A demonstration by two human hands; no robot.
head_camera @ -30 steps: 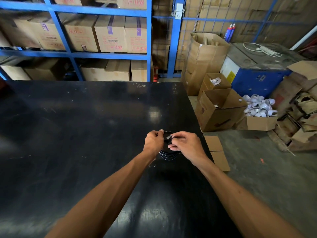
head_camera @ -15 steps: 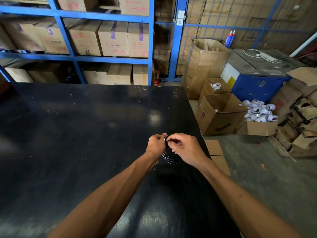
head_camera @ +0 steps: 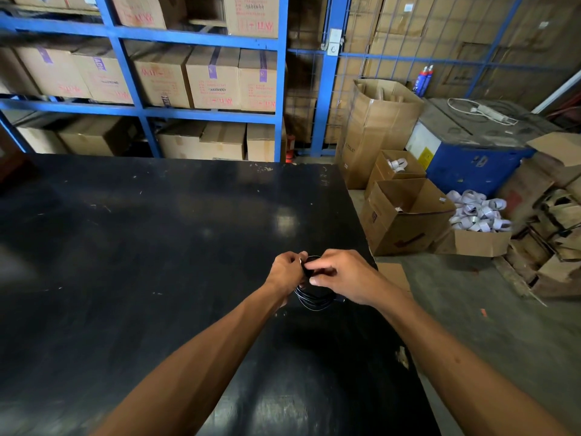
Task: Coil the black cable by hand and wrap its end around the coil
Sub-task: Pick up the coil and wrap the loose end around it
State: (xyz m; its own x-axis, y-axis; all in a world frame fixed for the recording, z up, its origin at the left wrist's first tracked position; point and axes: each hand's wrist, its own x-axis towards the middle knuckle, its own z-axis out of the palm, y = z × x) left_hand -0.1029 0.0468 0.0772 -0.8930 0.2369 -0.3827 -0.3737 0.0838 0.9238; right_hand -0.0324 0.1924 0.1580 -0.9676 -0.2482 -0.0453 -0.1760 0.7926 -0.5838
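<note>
A small coil of thin black cable [head_camera: 314,300] hangs between my two hands, just above the black table [head_camera: 141,247] near its right edge. My left hand [head_camera: 284,272] grips the coil's upper left side. My right hand [head_camera: 342,275] pinches the cable at the top of the coil, fingertips touching those of the left hand. Only the coil's lower loops show below my fingers; its top and the cable end are hidden by the hands.
Open cardboard boxes [head_camera: 405,215] stand on the floor right of the table, one heaped with white rolls [head_camera: 478,212]. Blue shelving [head_camera: 279,89] loaded with cartons runs behind the table. A blue cabinet [head_camera: 471,158] stands at the back right.
My hands stay joined on the coil; the right fingers have shifted slightly over its top. The camera has tilted a little, so the scene sits lower in the frame.
</note>
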